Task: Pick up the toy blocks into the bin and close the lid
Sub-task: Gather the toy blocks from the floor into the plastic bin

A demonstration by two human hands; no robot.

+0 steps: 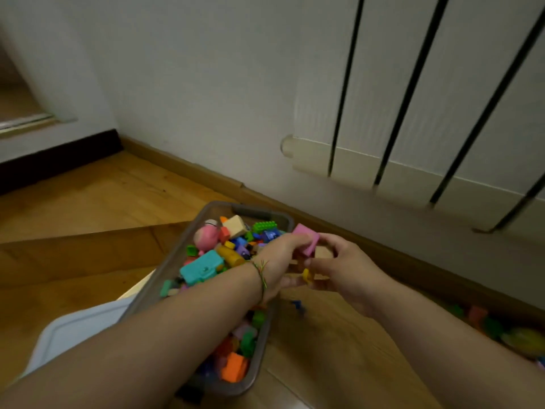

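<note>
A clear grey bin (172,262) stands on the wooden floor, filled with several coloured toy blocks, among them a teal block (202,268) and an orange block (234,367). My left hand (280,261) and my right hand (345,270) meet over the bin's right rim. Together they grip a handful of blocks: a pink block (306,237) on top, wooden blocks (323,253) between the palms and a small yellow piece (306,275) below. A white lid (73,332) lies on the floor left of the bin.
More loose blocks (486,323) lie along the skirting board at the right. A small blue piece (298,305) sits on the floor just right of the bin. A white radiator (413,113) hangs on the wall behind. A doorway opens at the far left.
</note>
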